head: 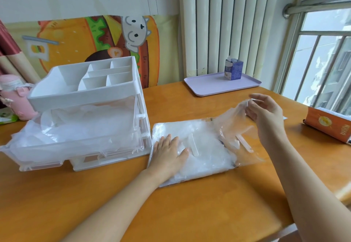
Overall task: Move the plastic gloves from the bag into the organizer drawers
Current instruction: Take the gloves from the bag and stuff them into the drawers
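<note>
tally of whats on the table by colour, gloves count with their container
white or clear: 2, organizer, bag
lilac: 1, tray
blue and white: 1, carton
orange: 1, box
pink: 1, bottle
green: 1, packet cut off at the left edge
total: 7

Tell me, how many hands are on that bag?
2. The left hand lies flat on the bag's left end. The right hand pinches clear film lifted above the bag's right end. Neither is hidden.
</note>
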A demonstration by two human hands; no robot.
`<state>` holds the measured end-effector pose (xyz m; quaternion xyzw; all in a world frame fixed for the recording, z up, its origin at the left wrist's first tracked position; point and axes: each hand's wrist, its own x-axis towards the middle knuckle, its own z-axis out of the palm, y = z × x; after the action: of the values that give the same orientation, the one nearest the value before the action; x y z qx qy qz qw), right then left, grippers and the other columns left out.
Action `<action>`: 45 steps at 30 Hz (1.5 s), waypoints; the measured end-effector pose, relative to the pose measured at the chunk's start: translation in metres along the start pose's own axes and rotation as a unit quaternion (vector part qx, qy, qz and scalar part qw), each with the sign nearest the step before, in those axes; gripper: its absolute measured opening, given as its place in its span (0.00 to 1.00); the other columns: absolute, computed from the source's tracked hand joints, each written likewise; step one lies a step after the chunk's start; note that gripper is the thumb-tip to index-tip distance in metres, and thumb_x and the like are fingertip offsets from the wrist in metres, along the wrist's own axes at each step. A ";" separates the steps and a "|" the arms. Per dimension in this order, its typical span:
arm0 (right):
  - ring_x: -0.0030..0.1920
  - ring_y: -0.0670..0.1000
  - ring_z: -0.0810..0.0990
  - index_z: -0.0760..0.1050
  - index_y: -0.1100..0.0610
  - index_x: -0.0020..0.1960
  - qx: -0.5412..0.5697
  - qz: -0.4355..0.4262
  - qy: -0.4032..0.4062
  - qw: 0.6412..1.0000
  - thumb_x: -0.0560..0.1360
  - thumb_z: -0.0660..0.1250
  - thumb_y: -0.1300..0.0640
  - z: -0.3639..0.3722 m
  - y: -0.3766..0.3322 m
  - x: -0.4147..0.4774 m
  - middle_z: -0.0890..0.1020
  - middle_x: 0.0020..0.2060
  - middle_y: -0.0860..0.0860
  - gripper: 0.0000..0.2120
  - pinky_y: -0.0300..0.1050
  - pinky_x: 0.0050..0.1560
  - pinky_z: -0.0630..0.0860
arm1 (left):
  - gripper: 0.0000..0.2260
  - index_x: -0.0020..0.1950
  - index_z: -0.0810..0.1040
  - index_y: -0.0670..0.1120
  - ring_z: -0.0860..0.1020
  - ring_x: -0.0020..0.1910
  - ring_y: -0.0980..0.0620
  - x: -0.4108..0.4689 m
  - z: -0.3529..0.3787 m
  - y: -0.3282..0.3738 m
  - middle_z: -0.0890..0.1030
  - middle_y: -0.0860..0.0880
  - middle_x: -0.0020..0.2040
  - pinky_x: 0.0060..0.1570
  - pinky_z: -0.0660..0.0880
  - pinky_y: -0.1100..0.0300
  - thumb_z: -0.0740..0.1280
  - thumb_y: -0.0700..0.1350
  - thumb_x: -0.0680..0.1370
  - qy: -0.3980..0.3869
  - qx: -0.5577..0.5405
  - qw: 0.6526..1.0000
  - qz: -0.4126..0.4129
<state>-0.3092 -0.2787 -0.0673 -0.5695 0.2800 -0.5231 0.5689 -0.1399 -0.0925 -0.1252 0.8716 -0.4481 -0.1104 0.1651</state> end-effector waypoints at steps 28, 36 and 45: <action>0.35 0.44 0.74 0.76 0.56 0.49 0.229 -0.035 -0.138 0.963 0.75 0.64 0.67 0.033 -0.081 -0.095 0.76 0.34 0.48 0.08 0.32 0.40 0.74 | 0.03 0.44 0.83 0.43 0.82 0.44 0.52 -0.064 -0.048 0.081 0.83 0.47 0.44 0.48 0.79 0.60 0.72 0.40 0.72 -0.077 -0.854 0.514 0.025; 0.62 0.43 0.75 0.77 0.53 0.59 -0.012 -0.185 -0.167 0.968 0.81 0.57 0.54 0.028 -0.092 -0.095 0.81 0.57 0.46 0.12 0.40 0.62 0.67 | 0.04 0.39 0.82 0.47 0.74 0.26 0.56 -0.097 -0.093 0.064 0.76 0.51 0.25 0.33 0.72 0.69 0.71 0.42 0.75 0.137 -0.467 0.863 0.136; 0.47 0.38 0.78 0.80 0.49 0.54 -0.393 -0.241 -0.396 0.794 0.67 0.74 0.42 0.091 -0.151 -0.099 0.82 0.47 0.42 0.19 0.32 0.48 0.73 | 0.03 0.40 0.83 0.48 0.73 0.25 0.62 -0.124 -0.165 0.041 0.78 0.54 0.27 0.26 0.67 0.70 0.74 0.47 0.71 0.096 -0.176 0.972 0.127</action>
<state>-0.2966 -0.1264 0.0646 -0.9505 0.0655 -0.2172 0.2125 -0.1853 0.0180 0.0479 0.7716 -0.5107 -0.0817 0.3704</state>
